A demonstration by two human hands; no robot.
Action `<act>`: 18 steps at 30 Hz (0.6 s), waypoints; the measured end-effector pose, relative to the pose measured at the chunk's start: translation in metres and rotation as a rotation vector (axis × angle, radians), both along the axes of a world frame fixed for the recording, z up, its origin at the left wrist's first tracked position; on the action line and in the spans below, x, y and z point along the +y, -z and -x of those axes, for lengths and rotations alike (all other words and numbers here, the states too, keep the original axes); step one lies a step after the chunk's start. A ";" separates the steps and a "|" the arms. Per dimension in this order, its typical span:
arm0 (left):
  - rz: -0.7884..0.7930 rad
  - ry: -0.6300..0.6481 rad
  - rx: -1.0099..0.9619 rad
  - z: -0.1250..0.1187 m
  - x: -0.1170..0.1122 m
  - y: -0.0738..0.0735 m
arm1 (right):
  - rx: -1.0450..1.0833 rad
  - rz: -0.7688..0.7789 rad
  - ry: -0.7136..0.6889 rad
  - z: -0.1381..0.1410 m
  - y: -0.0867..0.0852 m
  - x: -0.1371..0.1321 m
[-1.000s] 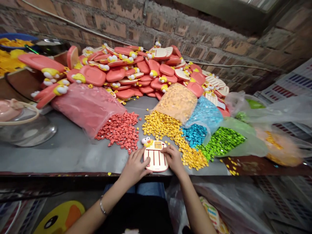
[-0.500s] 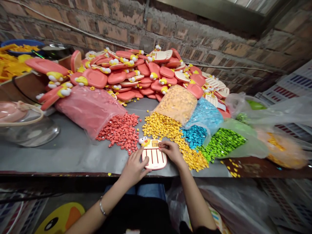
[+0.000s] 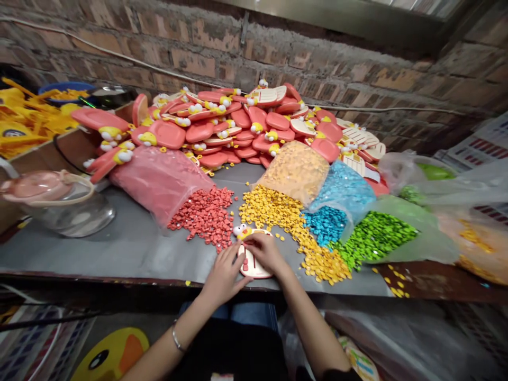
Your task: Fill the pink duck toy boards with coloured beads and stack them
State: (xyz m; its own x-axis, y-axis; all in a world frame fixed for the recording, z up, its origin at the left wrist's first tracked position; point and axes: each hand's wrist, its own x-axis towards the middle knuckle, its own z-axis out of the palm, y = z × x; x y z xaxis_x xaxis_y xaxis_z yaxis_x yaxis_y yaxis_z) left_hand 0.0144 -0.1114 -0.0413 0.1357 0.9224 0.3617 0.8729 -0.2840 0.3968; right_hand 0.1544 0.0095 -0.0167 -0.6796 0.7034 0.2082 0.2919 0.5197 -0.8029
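A small cream toy board (image 3: pixel 254 267) with red slots and a yellow duck head (image 3: pixel 241 230) lies near the front edge of the grey table (image 3: pixel 119 248). My left hand (image 3: pixel 224 275) rests on the board's left side, fingers curled against it. My right hand (image 3: pixel 265 251) lies over the top of the board, fingers bent down onto its slots; whether they pinch a bead is hidden. A red bead sits in one slot.
Behind the board spill heaps of red beads (image 3: pixel 206 214), yellow beads (image 3: pixel 278 211), blue beads (image 3: pixel 325 222) and green beads (image 3: pixel 373 235) from plastic bags. A big pile of pink duck boards (image 3: pixel 238 127) stands against the brick wall. A glass bowl (image 3: pixel 59 203) is at left.
My right hand moved from the board's right edge to over its middle and top. The left hand stayed at the left side. The view shifted slightly left.
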 end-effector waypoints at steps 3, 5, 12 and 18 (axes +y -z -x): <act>-0.017 -0.028 -0.017 0.000 0.000 0.002 | 0.007 0.046 -0.116 -0.010 -0.005 0.000; -0.021 -0.039 -0.020 0.000 0.000 0.002 | 0.028 0.137 -0.194 -0.017 -0.008 0.000; -0.019 -0.039 0.054 -0.003 0.000 -0.005 | 0.139 0.171 0.152 -0.022 -0.020 0.032; -0.007 -0.065 0.070 -0.003 0.002 -0.007 | -0.111 -0.141 0.093 0.019 -0.026 0.081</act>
State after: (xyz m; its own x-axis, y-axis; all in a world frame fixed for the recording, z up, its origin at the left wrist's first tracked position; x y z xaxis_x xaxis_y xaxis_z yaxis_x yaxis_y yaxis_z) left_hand 0.0176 -0.1095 -0.0344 0.1009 0.9276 0.3597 0.9150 -0.2285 0.3326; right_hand 0.1355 0.0904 0.0092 -0.6373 0.7333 0.2369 0.4264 0.5916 -0.6843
